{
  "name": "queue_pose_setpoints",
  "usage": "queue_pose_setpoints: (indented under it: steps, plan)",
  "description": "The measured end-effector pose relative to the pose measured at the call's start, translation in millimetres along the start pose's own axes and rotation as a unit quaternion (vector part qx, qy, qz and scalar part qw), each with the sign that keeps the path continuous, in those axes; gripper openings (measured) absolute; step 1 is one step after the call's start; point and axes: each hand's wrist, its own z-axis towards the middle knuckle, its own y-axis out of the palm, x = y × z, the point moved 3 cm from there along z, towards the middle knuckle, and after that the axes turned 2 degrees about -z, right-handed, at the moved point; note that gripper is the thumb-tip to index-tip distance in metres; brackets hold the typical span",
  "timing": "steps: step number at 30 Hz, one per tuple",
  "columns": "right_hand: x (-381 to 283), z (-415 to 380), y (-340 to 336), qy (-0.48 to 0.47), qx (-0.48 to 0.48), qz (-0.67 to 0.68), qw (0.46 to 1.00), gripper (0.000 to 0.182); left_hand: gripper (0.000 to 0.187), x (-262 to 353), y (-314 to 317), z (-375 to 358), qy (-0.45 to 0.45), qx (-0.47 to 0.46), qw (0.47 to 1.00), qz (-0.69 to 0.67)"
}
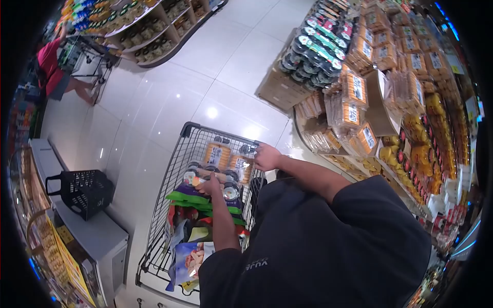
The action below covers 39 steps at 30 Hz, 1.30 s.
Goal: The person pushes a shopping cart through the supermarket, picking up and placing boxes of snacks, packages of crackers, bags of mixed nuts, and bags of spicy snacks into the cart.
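A wire shopping cart (163, 192) stands in front of me, loaded with groceries. My left hand (209, 185) is inside it, fingers curled at a pack of round, black-rimmed containers (231, 192); the exact grip is partly hidden. My right hand (267, 157) is closed at the cart's far right corner, on its dark rim. Beyond the containers lie clear packs of orange-brown food (216, 155) with white labels. Nearer me are green and purple bags (186, 197) and a blue bag with a food picture (189, 262).
To the right, shelves hold packs of orange-brown food (354, 87) and yellow goods (418, 128). Black containers with green bands (318, 46) sit on a cardboard box (280, 87). At left, a black basket (84, 192) rests on a grey counter (97, 233). A person in red (49, 66) pushes another cart.
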Motion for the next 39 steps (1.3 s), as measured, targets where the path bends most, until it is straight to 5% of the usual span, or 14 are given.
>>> queue_pose_setpoints:
  steps: [9, 11, 13, 14, 17, 19, 21, 23, 26, 30, 39]
  plan:
    - [61, 36, -19, -0.037, 0.029, -0.018, 0.999, 0.025, 0.109, 48, 30, 19, -0.054, 0.01, 0.998, -0.043]
    - [77, 52, -27, -0.058, 0.03, -0.016, 0.998, 0.025, 0.107, 40, 50, 54, -0.006, 0.005, 0.999, -0.044]
    - [94, 71, -34, -0.069, 0.03, -0.011, 0.997, 0.026, 0.095, 67, 26, 34, -0.049, -0.242, 0.916, -0.316]
    - [102, 82, -37, -0.068, 0.019, -0.02, 0.997, 0.028, 0.072, 76, 23, 25, 0.017, -0.17, 0.923, -0.346]
    - [125, 109, -56, -0.083, 0.005, -0.005, 0.996, 0.029, 0.068, 85, -1, -15, 0.37, 0.055, 0.923, -0.088]
    - [139, 124, -63, -0.103, 0.023, 0.006, 0.994, 0.03, 0.063, 93, -31, -84, 0.329, -0.085, 0.911, -0.234]
    - [156, 141, -72, -0.082, 0.014, 0.001, 0.997, 0.03, 0.059, 88, -49, -137, 0.323, -0.164, 0.927, -0.101]
    - [171, 163, -81, -0.077, 0.004, 0.002, 0.997, 0.031, 0.046, 63, -34, -153, 0.37, -0.145, 0.917, 0.013]
    - [193, 188, -91, -0.045, -0.023, 0.001, 0.999, 0.034, 0.035, 66, -15, -139, 0.308, -0.179, 0.934, -0.004]
    - [226, 212, -97, -0.025, -0.032, 0.02, 0.999, 0.037, 0.034, 115, 2, -127, 0.39, -0.109, 0.911, 0.082]
    - [303, 260, -120, 0.037, -0.01, 0.008, 0.999, 0.037, 0.035, 194, 42, -73, 0.479, -0.107, 0.867, 0.086]
